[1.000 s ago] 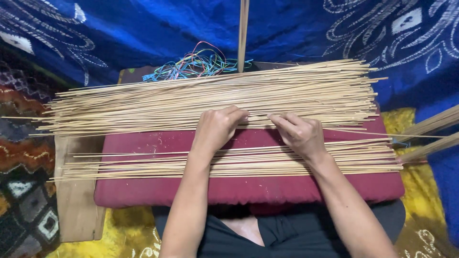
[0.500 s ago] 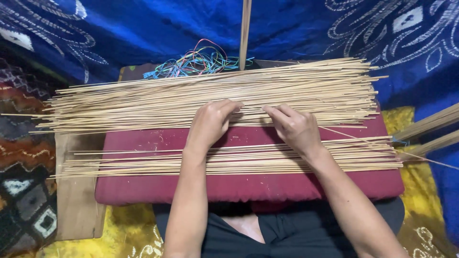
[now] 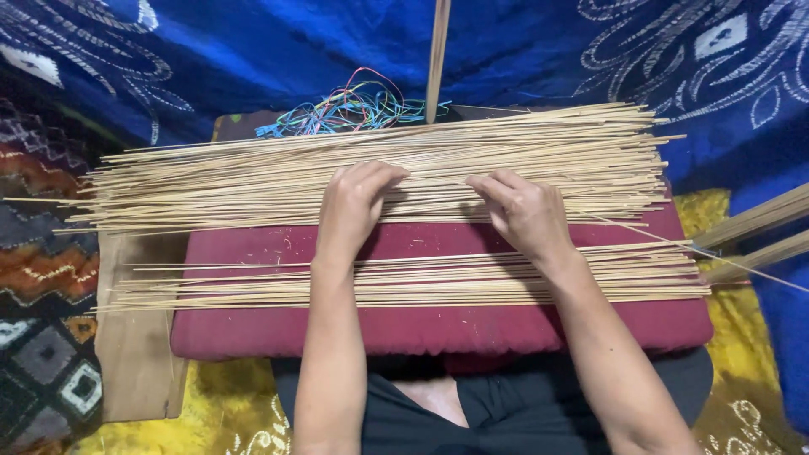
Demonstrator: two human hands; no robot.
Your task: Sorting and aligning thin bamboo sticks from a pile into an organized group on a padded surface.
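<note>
A wide pile of thin pale bamboo sticks (image 3: pixel 211 181) lies across the far side of a dark red cushion (image 3: pixel 438 324) on my lap. A smaller row of the same sticks (image 3: pixel 421 282) lies nearer me, under my forearms. My left hand (image 3: pixel 354 202) rests palm down on the big pile, fingers curled onto the sticks. My right hand (image 3: pixel 522 211) lies beside it on the same pile, fingertips pressing the sticks. One loose stick (image 3: pixel 716 257) slants off to the right.
A tangle of coloured threads (image 3: pixel 345 109) lies behind the pile. An upright wooden slat (image 3: pixel 436 59) stands at the back. A wooden board (image 3: pixel 135 337) sticks out at left. Thicker bamboo strips (image 3: pixel 758 232) lie at right. Blue patterned cloth surrounds everything.
Both hands have slid away from me, from the red cushion's bare strip up onto the big pile. A loose stick now slants off at the right.
</note>
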